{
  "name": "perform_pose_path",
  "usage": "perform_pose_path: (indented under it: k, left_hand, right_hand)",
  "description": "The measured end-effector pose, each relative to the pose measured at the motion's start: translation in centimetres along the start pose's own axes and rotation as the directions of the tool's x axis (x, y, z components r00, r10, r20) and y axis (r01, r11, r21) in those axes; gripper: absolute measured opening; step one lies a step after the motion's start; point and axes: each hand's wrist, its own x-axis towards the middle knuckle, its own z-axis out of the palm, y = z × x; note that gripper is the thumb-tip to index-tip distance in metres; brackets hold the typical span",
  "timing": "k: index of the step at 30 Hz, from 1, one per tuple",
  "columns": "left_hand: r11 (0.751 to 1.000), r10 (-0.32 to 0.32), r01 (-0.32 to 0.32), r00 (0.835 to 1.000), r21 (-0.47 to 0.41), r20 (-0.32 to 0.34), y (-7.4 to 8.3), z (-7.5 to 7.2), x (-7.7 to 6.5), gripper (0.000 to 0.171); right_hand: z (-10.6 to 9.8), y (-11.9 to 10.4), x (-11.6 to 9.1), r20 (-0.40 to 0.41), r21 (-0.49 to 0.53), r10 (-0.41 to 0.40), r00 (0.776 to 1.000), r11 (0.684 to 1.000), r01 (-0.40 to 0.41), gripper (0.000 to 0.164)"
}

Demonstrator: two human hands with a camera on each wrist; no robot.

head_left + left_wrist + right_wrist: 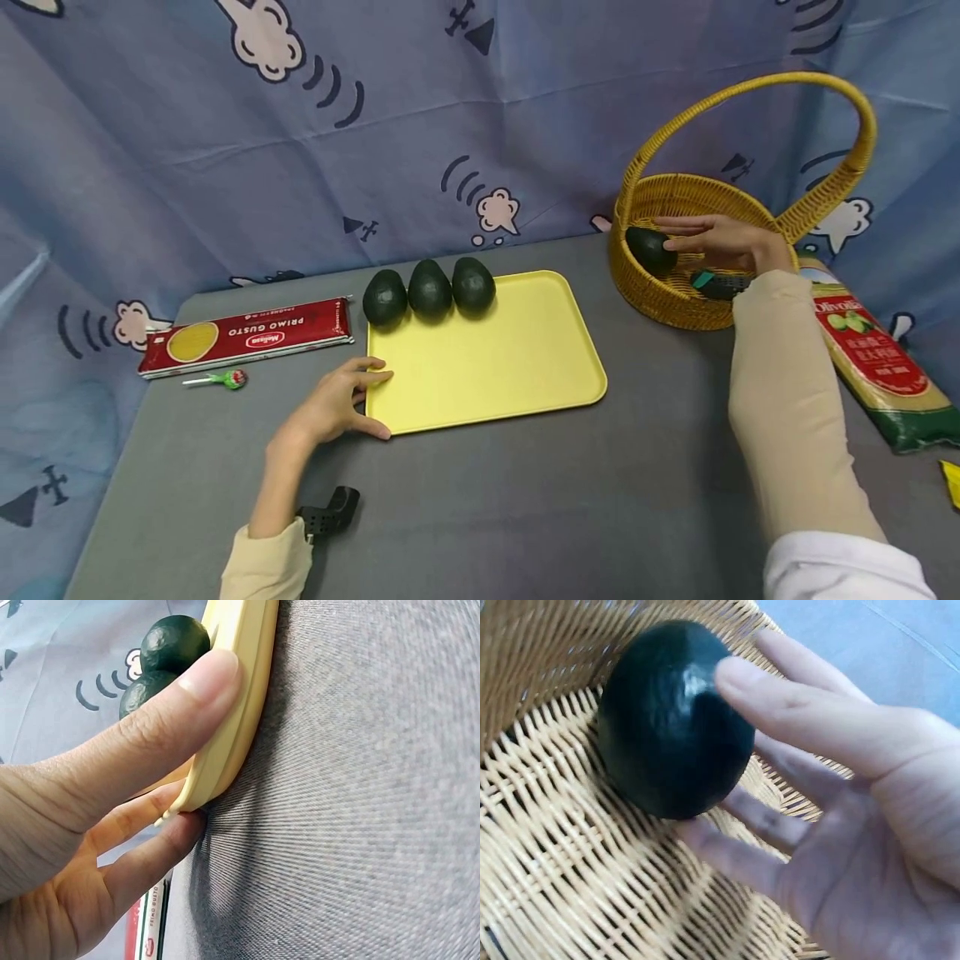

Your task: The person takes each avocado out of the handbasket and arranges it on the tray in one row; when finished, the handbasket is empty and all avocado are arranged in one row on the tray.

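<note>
My left hand (339,402) grips the left edge of a yellow tray (487,358), thumb at the near corner and fingers along the side. Three dark green avocados (430,289) sit in a row at the tray's far left corner; two of them show behind the thumb in the left wrist view. Inside a yellow wicker basket (645,293), at the back right, my right hand (723,242) holds another avocado (671,724). The thumb lies against its upper side, with fingertips behind and beneath it, close over the woven floor.
A red spaghetti pack (251,336) and a wrapped lollipop (227,379) lie left of the tray. The basket's tall handle (806,79) arches above my right hand. A long pasta bag (877,350) lies right of the basket. Patterned blue cloth (420,125) hangs behind the table.
</note>
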Motion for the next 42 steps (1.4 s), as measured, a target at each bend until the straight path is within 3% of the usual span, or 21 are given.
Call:
perform_pose_path:
  k: [4, 12, 19, 30, 36, 40, 42]
  left_hand:
    - [1.000, 0.001, -0.001, 1.000, -0.001, 0.002, 0.1, 0.2, 0.1, 0.078]
    - [1.000, 0.000, 0.000, 1.000, 0.006, 0.008, 0.2, 0.3, 0.0, 0.078]
    - [1.000, 0.006, -0.006, 1.000, 0.017, 0.001, 0.3, 0.5, -0.1, 0.077]
    - [1.000, 0.017, -0.017, 1.000, 0.022, 0.003, 0.4, 0.7, 0.5, 0.077]
    - [0.999, 0.006, -0.006, 1.000, 0.037, 0.003, 0.4, 0.3, 0.5, 0.077]
    - [0.999, -0.008, 0.008, 1.000, 0.042, 0.005, 0.2, 0.0, 0.3, 0.078]
    - [0.999, -0.009, 0.009, 1.000, 0.046, 0.005, 0.1, -0.1, 0.3, 0.077]
  right_hand:
    - [-0.4, -0.2, -0.3, 0.081, 0.018, 0.005, 0.997, 1.000, -0.007, 0.059]
    - [0.3, -1.5, -0.2, 0.110, -0.017, 0.046, 0.993, 0.999, -0.045, 0.069]
    - [1.5, -1.2, 0.1, 0.050, 0.134, 0.063, 0.997, 0.989, -0.069, 0.069]
    - [1.7, -0.4, -1.0, -0.040, 0.170, 0.079, 0.996, 0.983, -0.071, 0.069]
    - [1.3, -0.3, -1.3, -0.073, 0.298, 0.089, 0.993, 0.953, -0.064, 0.068]
    - [1.0, -0.4, -1.5, -0.053, 0.286, 0.055, 0.997, 0.957, -0.037, 0.067]
    - [1.0, -0.5, -1.7, -0.050, 0.220, 0.036, 0.998, 0.975, -0.024, 0.067]
